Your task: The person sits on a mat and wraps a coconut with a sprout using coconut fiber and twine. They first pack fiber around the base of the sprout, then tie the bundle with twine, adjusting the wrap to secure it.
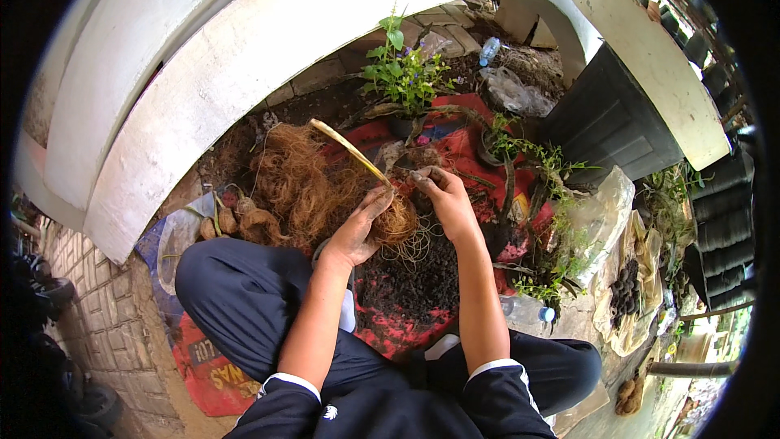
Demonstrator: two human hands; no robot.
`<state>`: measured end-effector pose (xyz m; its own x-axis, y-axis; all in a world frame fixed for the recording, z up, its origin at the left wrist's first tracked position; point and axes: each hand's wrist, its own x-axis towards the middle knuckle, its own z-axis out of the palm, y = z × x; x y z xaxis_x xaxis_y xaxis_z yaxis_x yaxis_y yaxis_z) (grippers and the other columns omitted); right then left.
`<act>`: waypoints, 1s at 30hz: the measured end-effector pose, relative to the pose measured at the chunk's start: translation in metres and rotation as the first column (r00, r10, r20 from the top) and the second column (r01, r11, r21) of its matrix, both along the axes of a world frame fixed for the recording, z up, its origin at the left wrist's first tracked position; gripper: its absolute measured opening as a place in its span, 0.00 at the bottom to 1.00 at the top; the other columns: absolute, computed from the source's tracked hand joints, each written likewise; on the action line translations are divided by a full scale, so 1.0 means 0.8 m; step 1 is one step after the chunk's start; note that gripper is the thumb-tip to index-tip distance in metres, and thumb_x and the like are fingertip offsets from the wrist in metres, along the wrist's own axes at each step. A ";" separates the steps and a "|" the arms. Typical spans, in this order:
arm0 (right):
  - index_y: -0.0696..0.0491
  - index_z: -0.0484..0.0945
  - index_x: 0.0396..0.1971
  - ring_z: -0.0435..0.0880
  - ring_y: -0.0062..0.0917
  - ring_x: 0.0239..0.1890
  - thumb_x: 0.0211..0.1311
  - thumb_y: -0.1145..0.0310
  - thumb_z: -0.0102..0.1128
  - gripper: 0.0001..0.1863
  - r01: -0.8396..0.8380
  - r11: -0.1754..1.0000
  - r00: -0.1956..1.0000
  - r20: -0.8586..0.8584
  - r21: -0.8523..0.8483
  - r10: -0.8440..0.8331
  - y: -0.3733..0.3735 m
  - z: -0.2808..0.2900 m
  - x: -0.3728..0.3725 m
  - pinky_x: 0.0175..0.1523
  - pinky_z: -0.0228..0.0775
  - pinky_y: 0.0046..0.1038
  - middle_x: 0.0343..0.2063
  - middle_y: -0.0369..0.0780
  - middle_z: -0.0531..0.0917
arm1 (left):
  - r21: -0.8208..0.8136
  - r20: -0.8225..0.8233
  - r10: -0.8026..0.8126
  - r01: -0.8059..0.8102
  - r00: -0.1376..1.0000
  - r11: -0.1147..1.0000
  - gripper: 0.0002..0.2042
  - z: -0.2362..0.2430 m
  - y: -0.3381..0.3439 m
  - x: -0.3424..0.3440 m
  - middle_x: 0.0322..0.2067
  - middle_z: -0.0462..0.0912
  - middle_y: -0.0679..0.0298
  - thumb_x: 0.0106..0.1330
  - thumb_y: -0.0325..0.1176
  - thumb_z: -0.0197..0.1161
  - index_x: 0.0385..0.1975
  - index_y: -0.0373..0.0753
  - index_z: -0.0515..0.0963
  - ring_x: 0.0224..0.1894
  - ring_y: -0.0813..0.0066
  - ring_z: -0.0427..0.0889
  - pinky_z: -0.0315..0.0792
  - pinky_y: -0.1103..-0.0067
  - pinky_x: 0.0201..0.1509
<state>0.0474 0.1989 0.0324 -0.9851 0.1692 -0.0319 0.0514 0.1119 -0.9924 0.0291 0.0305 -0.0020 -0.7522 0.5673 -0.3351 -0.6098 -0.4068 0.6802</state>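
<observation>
Clock centred on the ball of brown fibre (pixel 397 223), 12 pointing away from us.

Nearest: our legs lie folded in dark trousers (pixel 248 301), one knee toward 8, the other toward 5. Our forearms come up from 6.

Left hand (pixel 364 223): grip closed around the ball on its 9 o'clock side, fingers by the foot of a pale, cut-looking stem (pixel 351 149). The stem leans out of the ball toward 11. Loose strands trail from the underside of the ball.

Right hand (pixel 443 197): grip narrow, thumb and fingertips drawn together, just off the ball at about 1. We cannot tell whether a strand sits between the fingertips.

Close by: dark crumbly soil (pixel 418 280) at 5, spread over a red printed sheet (pixel 382 327). A tangled heap of fibre (pixel 294 175) lies at 10; brown bulb-like pieces (pixel 253 221) at 9. A clear bottle with a blue cap (pixel 524 310) lies at 4.

Further: a leafy plant with purple flowers (pixel 410 81) stands at 12. A pale plastic sack (pixel 605 215) lies at 3.

Farthest: a black planter (pixel 613 118) at 2, a small bluish bottle (pixel 489 51) at 1, brick paving (pixel 106 309) between 8 and 9, and a curved white structure (pixel 325 20) arching from 9 past 12.
</observation>
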 end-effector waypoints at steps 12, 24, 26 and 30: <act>0.62 0.80 0.35 0.82 0.28 0.32 0.56 0.68 0.61 0.12 -0.065 0.949 0.995 -0.048 0.308 0.083 -0.011 0.015 0.006 0.39 0.71 0.30 0.28 0.45 0.83 | 0.108 0.006 0.107 -0.107 0.994 0.988 0.15 -0.005 0.001 -0.005 0.44 0.76 0.68 0.65 0.38 0.57 0.51 0.46 0.70 0.47 0.75 0.76 0.73 0.72 0.48; 0.59 0.80 0.34 0.81 0.39 0.34 0.46 0.73 0.64 0.13 -0.012 0.863 0.966 -0.216 0.506 0.140 -0.034 0.013 0.008 0.39 0.73 0.34 0.32 0.45 0.80 | -0.046 0.015 0.309 -0.308 0.951 0.950 0.17 0.007 0.006 -0.001 0.40 0.76 0.65 0.66 0.41 0.58 0.51 0.47 0.66 0.40 0.75 0.78 0.75 0.75 0.40; 0.58 0.79 0.33 0.80 0.42 0.35 0.43 0.75 0.65 0.13 0.029 0.823 0.960 -0.244 0.567 0.135 -0.044 0.013 0.009 0.38 0.73 0.35 0.32 0.44 0.79 | -0.022 0.004 0.342 -0.342 0.940 0.939 0.17 0.004 0.007 -0.003 0.39 0.77 0.65 0.65 0.41 0.59 0.50 0.47 0.67 0.38 0.75 0.79 0.76 0.75 0.38; 0.62 0.78 0.30 0.82 0.36 0.35 0.43 0.80 0.65 0.11 0.031 0.843 0.967 -0.230 0.538 0.112 -0.055 0.014 0.013 0.40 0.74 0.30 0.32 0.44 0.80 | -0.041 -0.048 0.371 -0.373 0.927 0.927 0.17 0.001 0.005 -0.004 0.37 0.77 0.65 0.63 0.41 0.62 0.48 0.45 0.69 0.36 0.76 0.79 0.76 0.77 0.35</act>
<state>0.0576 0.1548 0.0435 -0.9551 0.0494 0.2920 -0.1991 0.6227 -0.7567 0.0259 0.0347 -0.0014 -0.9190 0.2280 -0.3216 -0.3939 -0.5654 0.7247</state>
